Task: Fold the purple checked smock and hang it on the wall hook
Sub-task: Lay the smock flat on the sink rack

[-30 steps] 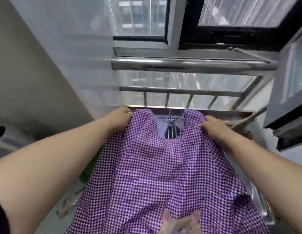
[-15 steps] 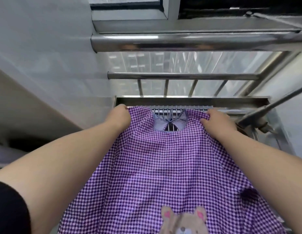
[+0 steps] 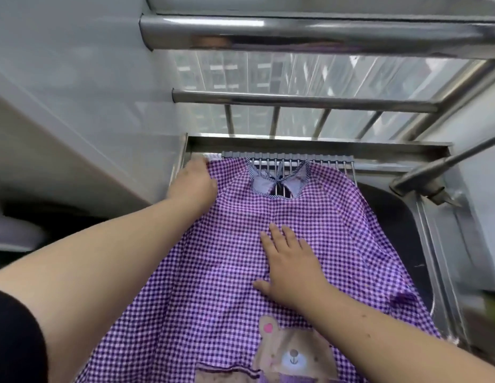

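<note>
The purple checked smock (image 3: 318, 225) lies spread front-up over a metal drying rack (image 3: 282, 158) across a steel sink, neck away from me. A brown bear patch (image 3: 293, 352) shows near the bottom edge. My left hand (image 3: 195, 186) grips the smock's left shoulder at the rack's far left corner. My right hand (image 3: 289, 265) lies flat on the chest of the smock, fingers straight and spread. No wall hook is in view.
A steel sink rim (image 3: 439, 244) and a tap (image 3: 431, 178) stand on the right. Thick steel window rails (image 3: 296, 34) run across above the sink. A white tiled wall (image 3: 75, 87) is on the left.
The smock has been lowered onto the rack. My right hand let go of the right shoulder and moved back to lie flat on the chest. The camera tilted down.
</note>
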{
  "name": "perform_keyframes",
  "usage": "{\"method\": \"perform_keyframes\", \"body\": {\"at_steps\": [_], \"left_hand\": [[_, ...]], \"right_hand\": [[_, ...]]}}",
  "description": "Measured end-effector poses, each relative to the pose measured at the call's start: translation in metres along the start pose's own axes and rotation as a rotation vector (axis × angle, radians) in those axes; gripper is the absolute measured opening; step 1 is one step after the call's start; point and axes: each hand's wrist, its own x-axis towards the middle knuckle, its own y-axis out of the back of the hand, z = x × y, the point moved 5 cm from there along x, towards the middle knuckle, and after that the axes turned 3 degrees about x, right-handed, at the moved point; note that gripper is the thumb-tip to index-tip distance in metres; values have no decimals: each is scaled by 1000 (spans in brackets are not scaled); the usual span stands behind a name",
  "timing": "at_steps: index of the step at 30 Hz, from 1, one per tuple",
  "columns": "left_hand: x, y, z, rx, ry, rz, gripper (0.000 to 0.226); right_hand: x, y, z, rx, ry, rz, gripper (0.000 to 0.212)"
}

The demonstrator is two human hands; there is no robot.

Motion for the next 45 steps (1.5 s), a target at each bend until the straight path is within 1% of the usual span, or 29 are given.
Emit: {"method": "perform_keyframes", "body": {"at_steps": [2,3,4,6,9,11,14,16,19,21,22,23,25,26,27,29,30,32,34,35,37,38,39,40,41,42,43,44,45], "left_hand": [[-22,-2,3,98,-179,-30,68],[-35,-4,2,165,-260,-54,75],[-46,-6,0,243,-331,-76,77],[-68,-9,-9,381,-448,-120,73],[-102,-11,-25,550,-577,-219,59],[-122,-7,-45,543,-514,-248,51],[-145,4,-83,420,-308,-237,46],[-162,14,-110,352,-182,-205,50],[-181,20,-146,257,1,-202,65],[-194,21,-170,206,136,-242,79],[-200,19,-176,158,200,-287,78],[-210,18,-184,136,248,-347,68],[-226,14,-188,163,223,-486,40],[-231,10,-191,186,209,-524,36],[-235,8,-199,206,221,-531,38],[-237,4,-215,176,268,-485,48],[-238,4,-219,157,281,-456,49],[-247,14,-212,125,269,-430,41],[-248,25,-206,-27,280,-390,23],[-244,33,-207,-134,287,-338,14],[-228,53,-222,-290,356,-151,12],[-221,65,-233,-313,409,-51,13],[-215,79,-243,-263,441,29,16],[-209,92,-249,-125,417,102,22],[-206,105,-247,68,333,166,28],[-204,111,-240,244,181,232,33],[-206,112,-224,374,-30,275,34],[-212,104,-207,450,-259,234,33],[-223,87,-191,520,-468,111,33]], "right_hand": [[3,-2,1,11,-2,7,110],[2,-2,1,18,-1,6,109],[2,-1,1,22,-1,8,109],[1,0,0,18,0,15,108],[0,3,-1,4,-26,36,108],[-6,5,-8,-40,-26,65,104],[-31,6,-37,-84,62,145,95],[-54,-7,-63,-86,105,137,95],[-72,-38,-81,-81,36,1,105],[-75,-51,-85,-82,-16,-38,112],[-74,-52,-84,-81,-29,-39,115],[-74,-54,-87,-80,-40,-33,118],[-72,-54,-89,-70,-66,-33,121],[-71,-53,-90,-64,-80,-38,121],[-72,-54,-92,-58,-97,-40,122],[-73,-55,-96,-53,-117,-34,122],[-74,-55,-97,-48,-123,-30,122],[-76,-55,-98,-38,-127,-21,122],[-76,-56,-98,-33,-126,-16,122],[-76,-56,-98,-32,-126,-16,123],[-75,-56,-97,-27,-125,-14,124],[-76,-56,-98,-29,-125,-16,124],[-76,-55,-97,-32,-126,-16,124],[-76,-55,-97,-37,-127,-17,124],[-77,-55,-96,-39,-126,-17,124],[-77,-55,-95,-41,-122,-18,123],[-77,-56,-94,-37,-119,-18,123],[-77,-57,-93,-27,-114,-20,122],[-77,-58,-92,-12,-107,-17,121]]}}
